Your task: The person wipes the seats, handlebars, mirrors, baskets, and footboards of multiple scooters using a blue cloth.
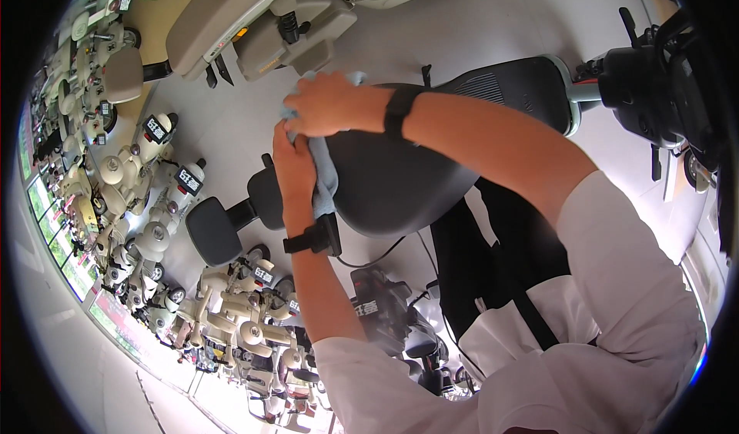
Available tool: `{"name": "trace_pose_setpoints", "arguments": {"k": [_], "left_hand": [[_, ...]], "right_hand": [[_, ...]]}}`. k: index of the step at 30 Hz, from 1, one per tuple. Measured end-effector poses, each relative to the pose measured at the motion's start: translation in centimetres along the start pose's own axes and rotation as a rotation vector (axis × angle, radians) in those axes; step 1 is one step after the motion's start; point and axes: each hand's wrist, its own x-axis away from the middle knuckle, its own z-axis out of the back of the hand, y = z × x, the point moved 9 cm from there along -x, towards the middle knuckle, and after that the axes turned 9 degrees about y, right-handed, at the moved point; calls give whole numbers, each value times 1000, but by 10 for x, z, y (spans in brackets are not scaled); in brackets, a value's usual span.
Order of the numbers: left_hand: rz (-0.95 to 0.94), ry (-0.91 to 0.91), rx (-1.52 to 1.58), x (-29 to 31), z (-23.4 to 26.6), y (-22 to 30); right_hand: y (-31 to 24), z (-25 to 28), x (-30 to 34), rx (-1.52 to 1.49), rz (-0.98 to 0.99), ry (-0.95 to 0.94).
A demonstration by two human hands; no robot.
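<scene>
A light blue cloth is bunched at the side of a scooter's black seat and hangs down along it. My right hand is closed over the cloth's upper part, and folds of it show around the fingers. Just below, my left hand grips the same cloth, its fingertips partly hidden beneath my right hand. Black bands circle both wrists. The scooter's black footboard stretches to the right of the seat, toward the dark handlebar and front section.
A black backrest pad sticks out left of the seat. Beyond my hands stands a beige scooter. Rows of parked scooters fill the left side, and more beige ones stand at the lower left. A dark scooter is near my left arm.
</scene>
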Motion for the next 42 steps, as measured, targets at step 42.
{"name": "trace_pose_setpoints", "arguments": {"k": [42], "left_hand": [[-181,-319,415,317,-198,111]], "right_hand": [[151,-8,418,-219,-450,569]]}}
